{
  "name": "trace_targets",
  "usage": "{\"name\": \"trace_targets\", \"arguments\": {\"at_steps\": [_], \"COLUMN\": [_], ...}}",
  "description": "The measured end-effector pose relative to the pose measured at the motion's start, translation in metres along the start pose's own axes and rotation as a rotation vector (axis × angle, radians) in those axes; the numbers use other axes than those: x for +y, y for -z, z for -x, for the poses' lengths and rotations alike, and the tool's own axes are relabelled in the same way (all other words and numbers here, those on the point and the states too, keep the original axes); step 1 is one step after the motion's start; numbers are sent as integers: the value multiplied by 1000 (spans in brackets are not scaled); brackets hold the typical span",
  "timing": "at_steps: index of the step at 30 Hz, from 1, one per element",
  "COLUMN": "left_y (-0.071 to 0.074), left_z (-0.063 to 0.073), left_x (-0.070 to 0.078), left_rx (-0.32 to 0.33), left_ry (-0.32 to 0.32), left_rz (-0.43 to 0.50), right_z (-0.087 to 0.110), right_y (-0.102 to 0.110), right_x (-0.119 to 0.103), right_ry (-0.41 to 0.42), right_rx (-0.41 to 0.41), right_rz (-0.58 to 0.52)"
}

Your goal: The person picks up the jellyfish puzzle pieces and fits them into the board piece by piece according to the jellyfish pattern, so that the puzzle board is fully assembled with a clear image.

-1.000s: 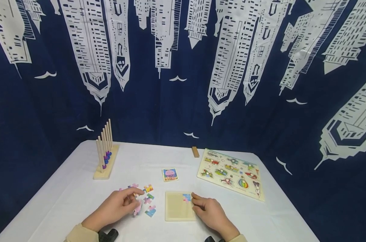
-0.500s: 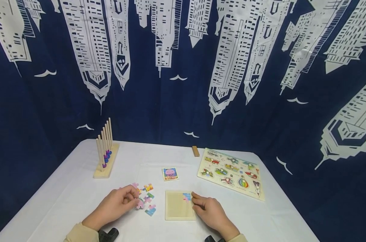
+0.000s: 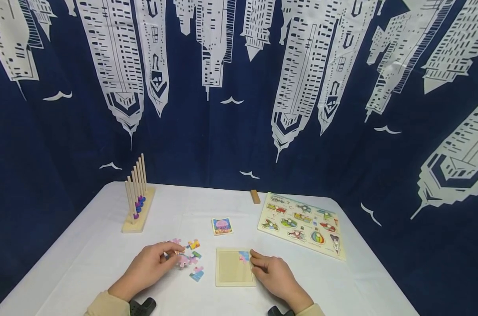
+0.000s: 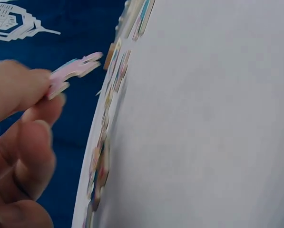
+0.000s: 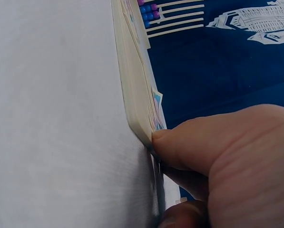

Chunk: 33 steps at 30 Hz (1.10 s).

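Note:
My left hand (image 3: 149,267) pinches a pink jigsaw piece (image 4: 75,73) between thumb and forefinger, raised above the table in the left wrist view. Around that hand lie several loose jigsaw pieces, among them a yellow one (image 3: 193,244) and a blue-and-pink one (image 3: 197,274). My right hand (image 3: 276,275) holds the right edge of a square wooden puzzle tray (image 3: 235,284), its forefinger near the far right corner. One blue-and-pink piece (image 3: 244,256) sits in that corner of the tray. In the right wrist view the thumb (image 5: 180,142) presses the tray's rim; the other fingers are partly hidden.
A small picture card (image 3: 222,226) lies beyond the tray. At the back left stands a wooden peg rack (image 3: 133,226) with purple and blue beads. A knobbed vehicle puzzle board (image 3: 302,224) lies at the right, near a small wooden block (image 3: 255,196).
My left hand's fingers have closed on the pink piece and turned it slightly, lifting it near the loose pieces. My right hand and the tray stay where they were.

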State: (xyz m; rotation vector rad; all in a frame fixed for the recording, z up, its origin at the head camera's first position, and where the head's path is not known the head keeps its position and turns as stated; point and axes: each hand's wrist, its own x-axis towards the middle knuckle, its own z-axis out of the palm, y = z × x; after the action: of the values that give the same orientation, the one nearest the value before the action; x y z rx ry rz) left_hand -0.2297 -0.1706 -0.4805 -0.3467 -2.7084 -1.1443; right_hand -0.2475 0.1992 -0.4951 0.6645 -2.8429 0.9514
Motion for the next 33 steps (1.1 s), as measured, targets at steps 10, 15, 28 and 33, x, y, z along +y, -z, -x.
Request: {"name": "trace_targets", "arguments": {"at_steps": [10,15,28,33], "left_y": [-12,-25,-73,-90], "left_z": [-8,-17,-43,-52], "left_x": [5,21,53,63], "left_rx": [26,21,-85,-102], "left_ry": [-19,-63,-4,-16], "left_rz": [184,208,151,128], "right_z": [1,0,-1,0], "right_y": [-1,1,1,3], "right_x": [0,-1,0,1], "right_ry": [-8,-8,-1,5], "right_rx": [-11,-7,-26,-20], "right_rz": [-22,-22,-13,-22]}}
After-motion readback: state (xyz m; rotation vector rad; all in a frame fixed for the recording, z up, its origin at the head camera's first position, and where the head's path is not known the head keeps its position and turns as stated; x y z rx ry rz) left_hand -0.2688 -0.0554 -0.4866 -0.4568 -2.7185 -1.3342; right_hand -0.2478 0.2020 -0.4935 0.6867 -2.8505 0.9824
